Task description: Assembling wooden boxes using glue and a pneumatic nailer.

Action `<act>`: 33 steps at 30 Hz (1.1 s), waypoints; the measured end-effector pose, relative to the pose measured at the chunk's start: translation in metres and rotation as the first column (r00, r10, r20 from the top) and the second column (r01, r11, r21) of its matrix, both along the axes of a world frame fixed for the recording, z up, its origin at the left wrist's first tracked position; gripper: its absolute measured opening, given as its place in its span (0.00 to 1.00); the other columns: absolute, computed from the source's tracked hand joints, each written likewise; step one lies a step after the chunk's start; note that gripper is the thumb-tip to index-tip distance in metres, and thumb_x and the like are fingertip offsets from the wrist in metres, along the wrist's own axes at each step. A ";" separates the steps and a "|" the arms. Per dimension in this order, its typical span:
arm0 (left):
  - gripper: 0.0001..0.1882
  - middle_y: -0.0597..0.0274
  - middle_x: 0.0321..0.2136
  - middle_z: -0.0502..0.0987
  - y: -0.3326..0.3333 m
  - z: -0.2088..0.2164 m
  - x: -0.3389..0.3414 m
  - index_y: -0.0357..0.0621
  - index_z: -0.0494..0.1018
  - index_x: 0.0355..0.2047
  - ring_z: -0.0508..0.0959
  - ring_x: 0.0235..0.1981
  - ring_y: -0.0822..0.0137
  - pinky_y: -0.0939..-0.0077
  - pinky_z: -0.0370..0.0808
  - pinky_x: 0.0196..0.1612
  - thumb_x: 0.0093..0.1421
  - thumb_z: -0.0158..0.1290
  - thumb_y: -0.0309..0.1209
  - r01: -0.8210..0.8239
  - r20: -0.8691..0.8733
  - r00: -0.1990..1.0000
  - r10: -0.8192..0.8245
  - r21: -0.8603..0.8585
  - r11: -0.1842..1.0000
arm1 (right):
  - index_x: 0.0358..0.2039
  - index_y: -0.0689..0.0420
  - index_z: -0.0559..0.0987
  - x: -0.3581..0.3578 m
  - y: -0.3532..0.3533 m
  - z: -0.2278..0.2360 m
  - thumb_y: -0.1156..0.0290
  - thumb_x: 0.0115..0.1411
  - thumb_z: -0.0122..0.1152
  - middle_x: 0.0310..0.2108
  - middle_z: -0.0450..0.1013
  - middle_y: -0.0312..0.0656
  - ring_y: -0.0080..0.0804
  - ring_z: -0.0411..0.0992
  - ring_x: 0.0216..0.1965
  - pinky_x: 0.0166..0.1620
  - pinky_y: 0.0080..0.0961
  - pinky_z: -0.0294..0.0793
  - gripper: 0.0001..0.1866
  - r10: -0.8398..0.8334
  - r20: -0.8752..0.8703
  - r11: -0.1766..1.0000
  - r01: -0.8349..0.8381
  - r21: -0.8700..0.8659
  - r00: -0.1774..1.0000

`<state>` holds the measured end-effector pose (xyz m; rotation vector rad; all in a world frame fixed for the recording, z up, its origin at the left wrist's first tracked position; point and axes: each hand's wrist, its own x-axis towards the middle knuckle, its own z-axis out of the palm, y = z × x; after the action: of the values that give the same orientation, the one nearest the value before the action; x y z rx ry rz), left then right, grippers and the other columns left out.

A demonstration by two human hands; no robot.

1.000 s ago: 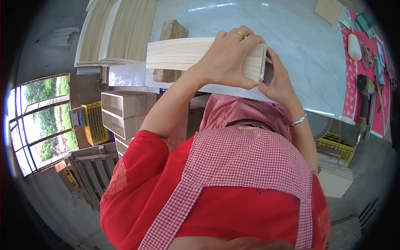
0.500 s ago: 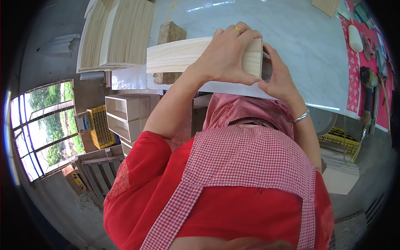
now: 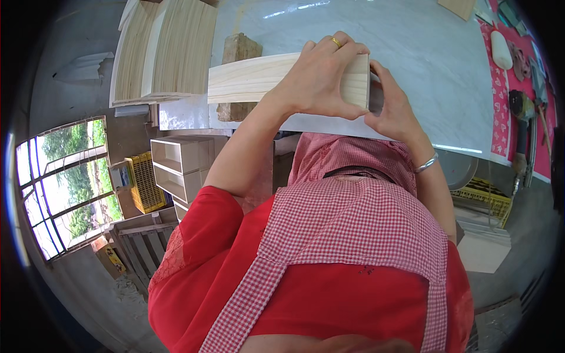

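A long pale wooden board point(image 3: 242, 81) lies crosswise in front of me on the table, its left part over a rough wood block point(image 3: 240, 48). My left hand point(image 3: 318, 79) spans the board near its right end, thumb on the near edge and fingers over the far edge. At that same end, a thin upright edge point(image 3: 369, 82) shows, and my right hand point(image 3: 395, 109) curves around it, fingertips at the far corner and thumb at the near corner. What lies beneath the board between my hands is hidden.
Tall stacks of thin boards point(image 3: 179, 53) stand at the table's left. A pink patterned cloth point(image 3: 500, 112) on the right bears a white bottle point(image 3: 501, 50) and several tools. Below the table are open white boxes point(image 3: 176, 170) and yellow crates point(image 3: 147, 182).
Both hands keep their hold on the board, almost still. The whole view has shifted very slightly.
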<state>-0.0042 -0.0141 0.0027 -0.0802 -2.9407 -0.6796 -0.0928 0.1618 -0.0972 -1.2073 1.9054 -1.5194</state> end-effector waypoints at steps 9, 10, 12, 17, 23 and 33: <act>0.44 0.52 0.48 0.70 0.000 0.000 -0.001 0.46 0.69 0.54 0.71 0.46 0.50 0.60 0.65 0.52 0.32 0.66 0.43 0.009 0.017 1.000 -0.009 0.005 1.000 | 0.63 0.58 0.59 -0.001 0.000 0.000 0.79 0.41 0.62 0.54 0.66 0.51 0.51 0.69 0.53 0.55 0.38 0.72 0.45 -0.003 -0.005 1.000 0.003 0.007 1.000; 0.44 0.52 0.48 0.70 0.000 0.000 -0.001 0.46 0.69 0.54 0.71 0.46 0.50 0.60 0.65 0.52 0.32 0.66 0.43 0.010 0.017 1.000 -0.010 0.002 1.000 | 0.63 0.58 0.59 -0.001 0.000 0.000 0.79 0.41 0.62 0.54 0.66 0.51 0.51 0.69 0.53 0.55 0.38 0.72 0.45 -0.002 -0.007 1.000 0.002 0.009 1.000; 0.44 0.52 0.48 0.70 -0.001 0.000 -0.001 0.46 0.69 0.54 0.71 0.46 0.50 0.60 0.65 0.53 0.32 0.66 0.44 0.013 0.016 1.000 -0.013 -0.004 1.000 | 0.63 0.58 0.59 -0.001 0.000 0.000 0.79 0.41 0.62 0.54 0.66 0.52 0.51 0.69 0.53 0.55 0.38 0.72 0.45 -0.003 -0.013 1.000 0.003 0.008 1.000; 0.45 0.53 0.48 0.70 0.000 0.000 -0.001 0.46 0.69 0.54 0.71 0.47 0.50 0.60 0.65 0.53 0.32 0.67 0.44 0.008 0.031 0.999 -0.008 -0.004 1.000 | 0.63 0.59 0.58 -0.001 0.000 0.001 0.79 0.41 0.62 0.55 0.66 0.52 0.51 0.69 0.53 0.55 0.38 0.72 0.45 0.000 -0.010 1.000 0.000 0.011 1.000; 0.44 0.54 0.48 0.70 0.000 -0.002 -0.002 0.46 0.69 0.54 0.72 0.47 0.51 0.60 0.65 0.52 0.32 0.67 0.43 0.010 0.019 1.000 -0.010 0.002 1.000 | 0.63 0.59 0.59 -0.001 0.000 -0.001 0.79 0.41 0.62 0.55 0.66 0.51 0.52 0.69 0.53 0.56 0.38 0.72 0.45 0.000 -0.005 1.000 0.001 0.010 1.000; 0.44 0.56 0.47 0.71 -0.002 -0.003 -0.005 0.46 0.69 0.53 0.72 0.47 0.52 0.60 0.66 0.51 0.32 0.68 0.44 0.014 0.046 0.999 -0.014 0.001 1.000 | 0.64 0.60 0.59 0.017 0.010 0.010 0.79 0.43 0.63 0.56 0.65 0.52 0.51 0.67 0.57 0.58 0.38 0.70 0.45 -0.097 -0.047 0.991 0.092 -0.100 0.994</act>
<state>-0.0090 -0.0160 0.0000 -0.0869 -2.9862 -0.6941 -0.0756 0.1721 -0.0868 -1.2241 1.9680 -1.6632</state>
